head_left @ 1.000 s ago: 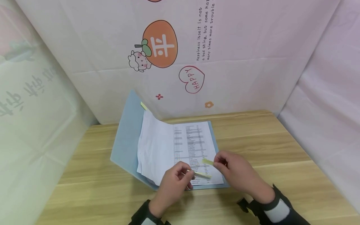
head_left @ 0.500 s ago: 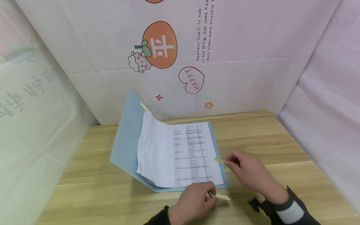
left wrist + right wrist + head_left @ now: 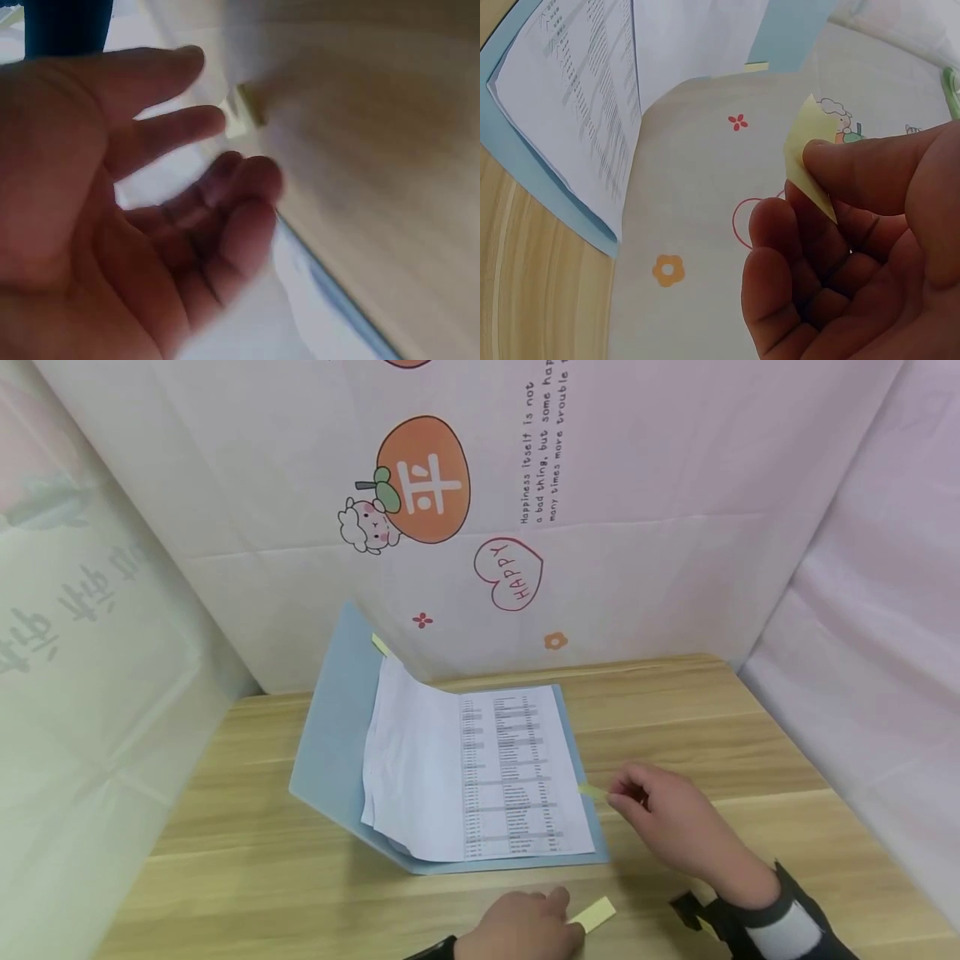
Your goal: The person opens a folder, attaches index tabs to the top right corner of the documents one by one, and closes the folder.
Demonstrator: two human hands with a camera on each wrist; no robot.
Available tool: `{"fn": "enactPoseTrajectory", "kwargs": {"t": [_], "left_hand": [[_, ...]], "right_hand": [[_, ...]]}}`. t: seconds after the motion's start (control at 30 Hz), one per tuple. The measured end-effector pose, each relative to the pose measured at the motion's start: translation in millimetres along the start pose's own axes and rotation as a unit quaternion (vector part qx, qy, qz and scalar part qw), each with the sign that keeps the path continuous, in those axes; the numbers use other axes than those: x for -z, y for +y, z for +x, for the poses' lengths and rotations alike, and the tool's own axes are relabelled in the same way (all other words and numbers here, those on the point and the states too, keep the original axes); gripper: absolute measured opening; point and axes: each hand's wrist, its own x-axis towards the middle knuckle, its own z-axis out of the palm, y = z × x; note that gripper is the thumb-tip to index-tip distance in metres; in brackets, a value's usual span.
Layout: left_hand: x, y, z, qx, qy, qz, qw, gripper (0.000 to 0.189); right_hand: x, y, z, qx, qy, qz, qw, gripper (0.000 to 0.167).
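Observation:
My right hand (image 3: 678, 822) pinches a yellow sticky note (image 3: 804, 161) between thumb and fingers, at the folder's right edge in the head view. My left hand (image 3: 519, 928) is low at the front of the table, its thumb and index finger apart in the left wrist view and its other fingers loosely bent. Right by its fingertips, a small pad of yellow sticky notes (image 3: 598, 913) lies on the wood. Between and beyond the hands lies a light blue folder (image 3: 326, 727), open, its left cover raised. A printed page (image 3: 517, 777) faces up on its right side.
Turned white sheets (image 3: 416, 768) curve up against the raised cover. A yellow tab (image 3: 381, 644) sticks out at their top. Behind the wooden table (image 3: 675, 718) hangs a white printed cloth (image 3: 637, 585), with more cloth at both sides.
My left hand has moved down and right from over the page with the pad, which now lies on the table by its loosened fingers. My right hand has shifted right, still pinching its note.

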Motion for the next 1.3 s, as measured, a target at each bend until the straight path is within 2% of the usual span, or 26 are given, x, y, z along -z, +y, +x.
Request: {"fn": "enactPoseTrajectory", "kwargs": {"t": [0.07, 0.17, 0.27, 0.33, 0.43, 0.53, 0.6, 0.7, 0.77, 0.83, 0.9, 0.97, 1.03, 1.1, 1.23, 1.3], "left_hand": [[1.0, -3.3, -5.1, -0.045, 0.014, 0.019, 0.9987, 0.015], [1.1, -9.3, -11.6, -0.115, 0.038, 0.035, 0.992, 0.027], [-1.0, -11.6, -10.5, -0.146, 0.046, 0.038, 0.9875, 0.038], [-2.4, -9.9, -3.2, -0.146, 0.043, 0.045, 0.9874, 0.044], [-2.7, -3.4, 13.3, -0.123, 0.012, 0.057, 0.9906, 0.053], [-0.7, 4.4, 31.8, -0.107, -0.003, 0.063, 0.9922, 0.057], [1.2, 9.2, 44.4, -0.106, -0.001, 0.07, 0.9919, 0.051], [4.9, 14.0, 63.5, -0.108, 0.004, 0.094, 0.9897, 0.029], [7.2, 17.4, 75.9, -0.089, -0.003, 0.11, 0.9899, 0.02], [9.7, 19.6, 87.6, -0.07, -0.008, 0.12, 0.9903, 0.022], [11.4, 21.2, 98.1, -0.045, -0.012, 0.097, 0.9942, 0.028], [12.8, 22.6, 106.7, -0.001, -0.004, 0.027, 0.9996, 0.034], [14.2, 23.5, 114.3, 0.03, 0.008, -0.038, 0.9988, 0.035], [15.7, 25.2, 121.8, 0.054, 0.029, -0.086, 0.9944, 0.034], [17.6, 29.5, 139.2, 0.051, 0.053, -0.04, 0.9965, 0.017], [17.9, 31.5, 147.8, 0.055, 0.064, -0.028, 0.996, 0.02]], "right_hand": [[1, 2, -0.8, 0.001, -0.002, 0.0, 1.0, 0.011], [2, 5, -1.3, 0.005, -0.004, -0.003, 1.0, 0.009], [4, 8, -1.4, 0.009, -0.005, -0.007, 0.9999, 0.009], [5, 9, -1.2, 0.01, -0.004, -0.009, 0.9999, 0.009], [6, 12, -1.4, 0.014, -0.003, -0.01, 0.9999, 0.01], [6, 14, -2.4, 0.013, -0.002, -0.012, 0.9998, 0.01], [6, 15, -3.0, 0.012, -0.002, -0.012, 0.9998, 0.009], [7, 16, -3.6, 0.008, -0.004, -0.011, 0.9999, 0.007], [8, 17, -3.6, 0.006, -0.006, -0.01, 0.9999, 0.005], [8, 18, -3.4, 0.002, -0.007, -0.009, 0.9999, 0.006], [9, 19, -2.8, -0.001, -0.007, -0.01, 0.9999, 0.007], [10, 19, -2.2, -0.004, -0.008, -0.01, 0.9999, 0.005], [12, 20, -1.6, -0.004, -0.009, -0.008, 0.9999, 0.004], [14, 20, -1.0, -0.004, -0.008, -0.007, 0.9999, 0.004], [17, 22, 0.7, -0.005, -0.004, -0.008, 0.9999, 0.003], [17, 23, 1.6, -0.008, -0.007, -0.007, 0.9999, 0.003]]}}
